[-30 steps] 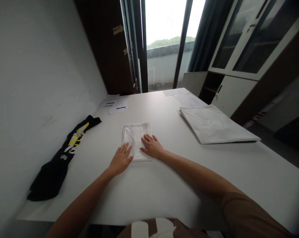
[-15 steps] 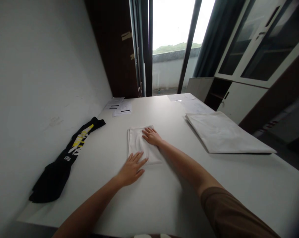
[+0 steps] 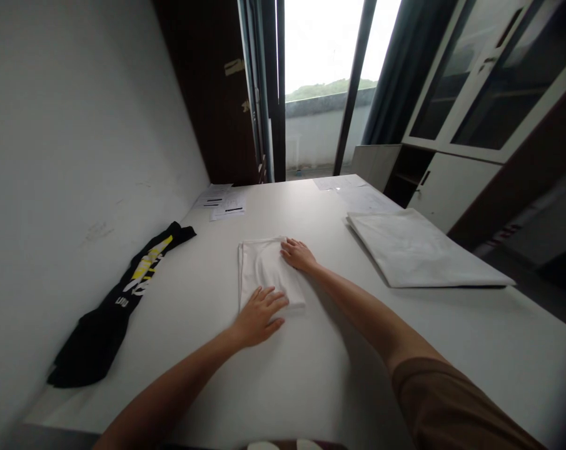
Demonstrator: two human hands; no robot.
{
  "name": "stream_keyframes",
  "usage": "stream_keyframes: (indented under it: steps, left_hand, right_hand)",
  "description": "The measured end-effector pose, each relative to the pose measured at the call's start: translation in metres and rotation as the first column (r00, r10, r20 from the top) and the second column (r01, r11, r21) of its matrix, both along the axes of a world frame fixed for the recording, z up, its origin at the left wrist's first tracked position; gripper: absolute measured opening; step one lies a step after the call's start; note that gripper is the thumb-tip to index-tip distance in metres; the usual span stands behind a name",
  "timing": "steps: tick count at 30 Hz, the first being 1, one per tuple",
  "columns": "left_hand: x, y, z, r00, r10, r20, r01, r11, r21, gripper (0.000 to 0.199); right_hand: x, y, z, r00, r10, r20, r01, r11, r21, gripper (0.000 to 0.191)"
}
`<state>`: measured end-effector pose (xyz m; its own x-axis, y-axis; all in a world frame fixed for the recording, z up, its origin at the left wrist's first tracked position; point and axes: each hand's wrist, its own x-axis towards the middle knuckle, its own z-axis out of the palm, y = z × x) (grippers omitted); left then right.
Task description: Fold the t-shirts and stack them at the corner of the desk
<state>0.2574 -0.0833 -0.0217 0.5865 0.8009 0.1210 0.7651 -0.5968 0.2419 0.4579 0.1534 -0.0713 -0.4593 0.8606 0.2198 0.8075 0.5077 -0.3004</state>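
A folded white cloth [image 3: 259, 265] lies flat on the white table [image 3: 207, 375] in front of me, with faint creases across its top layer. My left hand [image 3: 259, 315] rests on its near edge, palm down and fingers apart. At the far right corner of the cloth, my right hand [image 3: 298, 254] lies flat with its fingers stretched out. Neither hand grips anything. Part of the cloth is covered by both hands.
To the left, a folded black garment [image 3: 118, 306] with yellow and white print lies along the wall. A larger folded white cloth [image 3: 418, 250] is on the right side. Printed papers [image 3: 229, 205] lie at the far left, and more sheets [image 3: 362, 194] at the far right.
My right hand has slid right to the cloth's far right corner. My left hand has moved slightly right along the near edge. Both remain flat.
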Motion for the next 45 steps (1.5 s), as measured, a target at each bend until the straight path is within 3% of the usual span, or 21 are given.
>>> stream_keyframes:
  steps: [5,10,14,17,21,24,32,35,39,42,45]
  left_hand:
    - [0.029,0.026,-0.013,0.996,0.057,-0.065,-0.054,0.997,0.046,0.062]
    - [0.036,0.021,-0.012,0.982,-0.136,-0.130,0.139,0.990,0.016,0.058]
    - [0.033,0.006,-0.004,0.972,-0.213,-0.100,0.211,0.977,-0.029,0.058]
    - [0.033,-0.002,0.000,0.951,-0.301,-0.071,0.298,0.953,-0.048,0.059]
    - [0.033,-0.005,0.000,0.920,-0.390,-0.044,0.387,0.920,-0.059,0.061]
    - [0.033,-0.004,-0.002,0.923,-0.384,-0.036,0.382,0.923,-0.053,0.061]
    - [0.034,-0.004,-0.002,0.926,-0.375,-0.035,0.373,0.926,-0.055,0.061]
    - [0.035,-0.004,-0.002,0.929,-0.370,-0.033,0.367,0.928,-0.064,0.060]
    - [0.035,-0.007,-0.002,0.937,-0.350,0.008,0.349,0.933,-0.091,0.057]
    - [0.035,-0.002,0.002,0.963,-0.229,0.138,0.245,0.963,-0.110,0.047]
    - [0.040,0.023,0.010,0.939,-0.046,0.341,0.081,0.993,-0.087,0.039]
  right_hand:
    - [0.013,-0.014,0.001,0.996,0.065,-0.067,-0.064,0.998,0.019,0.039]
    - [0.019,-0.020,-0.001,0.993,0.047,-0.107,-0.045,0.999,0.023,0.039]
    - [0.016,-0.029,0.009,0.991,0.035,-0.133,-0.030,0.999,0.033,0.039]
    - [0.010,-0.048,0.023,0.971,0.208,-0.117,-0.200,0.977,0.077,0.038]
    - [-0.004,-0.075,0.034,0.863,0.494,-0.107,-0.495,0.869,0.025,0.038]
    - [-0.010,-0.076,0.029,0.829,0.554,-0.077,-0.557,0.830,-0.032,0.041]
    - [-0.006,-0.033,0.016,0.920,0.382,0.084,-0.379,0.924,-0.049,0.055]
    - [-0.008,-0.028,0.016,0.947,0.304,0.106,-0.301,0.953,-0.043,0.055]
    - [-0.001,-0.028,0.016,0.991,0.113,0.068,-0.118,0.991,0.059,0.053]
    - [0.012,-0.029,0.017,0.999,-0.025,0.021,0.023,0.995,0.099,0.049]
    - [0.018,-0.031,0.019,0.992,-0.126,-0.027,0.128,0.987,0.099,0.045]
